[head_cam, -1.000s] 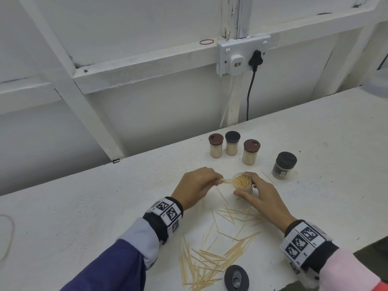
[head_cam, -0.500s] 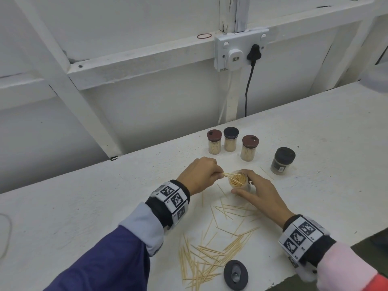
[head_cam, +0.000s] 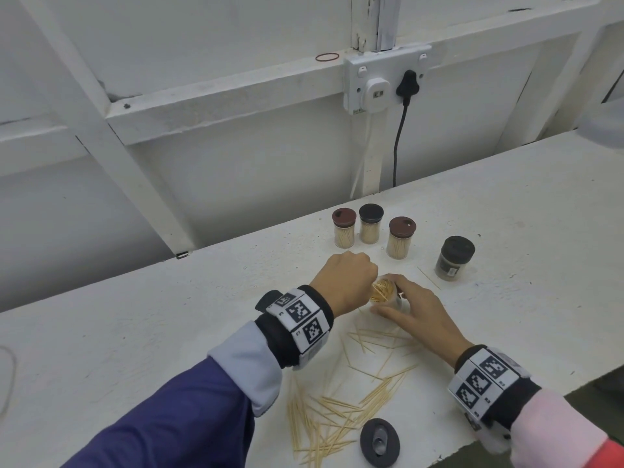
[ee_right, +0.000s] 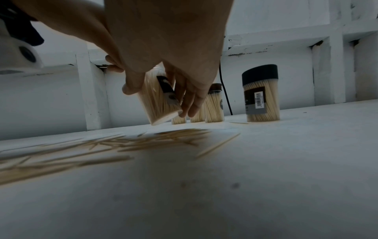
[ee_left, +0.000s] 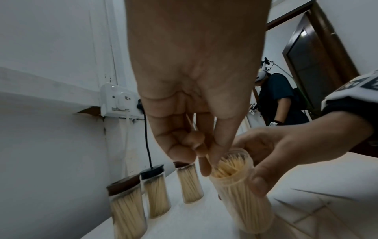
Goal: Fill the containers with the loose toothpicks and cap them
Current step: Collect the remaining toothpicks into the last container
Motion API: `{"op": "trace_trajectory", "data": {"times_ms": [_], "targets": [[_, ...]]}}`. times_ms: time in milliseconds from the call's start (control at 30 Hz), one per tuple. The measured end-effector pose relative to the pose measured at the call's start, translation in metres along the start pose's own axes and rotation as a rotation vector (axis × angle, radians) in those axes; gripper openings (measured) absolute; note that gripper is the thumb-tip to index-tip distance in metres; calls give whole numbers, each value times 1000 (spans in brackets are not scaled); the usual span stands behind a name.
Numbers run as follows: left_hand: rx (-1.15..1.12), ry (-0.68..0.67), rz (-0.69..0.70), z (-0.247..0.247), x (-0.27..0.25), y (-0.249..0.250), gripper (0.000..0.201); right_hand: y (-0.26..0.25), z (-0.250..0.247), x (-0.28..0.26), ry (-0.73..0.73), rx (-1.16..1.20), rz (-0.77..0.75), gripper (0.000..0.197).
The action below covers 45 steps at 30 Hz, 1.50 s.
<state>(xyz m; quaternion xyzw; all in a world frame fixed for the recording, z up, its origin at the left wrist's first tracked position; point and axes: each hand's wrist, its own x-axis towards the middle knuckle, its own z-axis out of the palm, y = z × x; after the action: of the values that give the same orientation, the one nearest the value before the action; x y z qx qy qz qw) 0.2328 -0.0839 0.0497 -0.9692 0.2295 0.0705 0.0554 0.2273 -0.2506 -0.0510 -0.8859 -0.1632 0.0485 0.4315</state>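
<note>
- Left hand (ee_left: 196, 90): fingers curled downward, tips pinching a few thin wooden toothpicks (ee_left: 191, 122) directly over the mouth of the open container.
- Right hand (head_cam: 417, 315): fingers and thumb wrapped round the clear, uncapped plastic container packed with pale toothpicks (ee_left: 239, 186); the container is tilted, its base lifted off the white painted bench (head_cam: 169, 332) on one side.
- Loose pale wooden toothpicks (head_cam: 341, 410): scattered on the bench on the near side of the held container, toward the person.
- Dark oval cap (head_cam: 380, 442): lying flat on the bench at the near edge of the scattered toothpicks.
- Three small capped containers filled with toothpicks (head_cam: 371, 228): standing upright in a row beyond the held container; the outer two carry brown caps, the middle one a black cap.
- Larger clear container with a black cap and dark label (head_cam: 454, 258): upright, to the right of that row and apart from it.
- Single toothpick (head_cam: 429, 278): lying on the bench between the held container and the larger capped one.
</note>
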Motion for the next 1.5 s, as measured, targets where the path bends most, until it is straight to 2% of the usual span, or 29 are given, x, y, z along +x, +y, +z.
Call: {"op": "trace_trajectory", "data": {"times_ms": [133,233,400,533,733,833,1000,1167,1300,1433,1500], "targets": [[87,-45,109,-6,1,11,16,0,-1,1,-8,-7,-1,42],[63,-24,119,-6,6,8,19,1,0,1,-23,-14,-14,40],[-209,-12,90,2,10,-4,22,-1,3,1,-41,-8,-23,49],[-441,66,41,10,7,-11,17,0,2,0,-44,6,-19,52],[-615,154,20,13,3,-14,16,-3,1,-1,-42,28,-26,52],[-625,142,12,16,0,-11,14,-3,1,-1,-43,32,-34,47],[-510,149,50,25,-4,-3,17,-4,3,-1,-64,6,-50,40],[-567,313,56,34,-6,-11,6,-6,2,-2,-52,51,-59,49],[-598,301,55,37,-5,-15,9,-6,3,-2,-46,74,-88,58],[-612,295,113,41,-7,-15,11,-8,3,-3,-63,92,-100,56],[-654,336,135,45,-9,-17,12,-8,3,-3,-51,104,-104,56]]}}
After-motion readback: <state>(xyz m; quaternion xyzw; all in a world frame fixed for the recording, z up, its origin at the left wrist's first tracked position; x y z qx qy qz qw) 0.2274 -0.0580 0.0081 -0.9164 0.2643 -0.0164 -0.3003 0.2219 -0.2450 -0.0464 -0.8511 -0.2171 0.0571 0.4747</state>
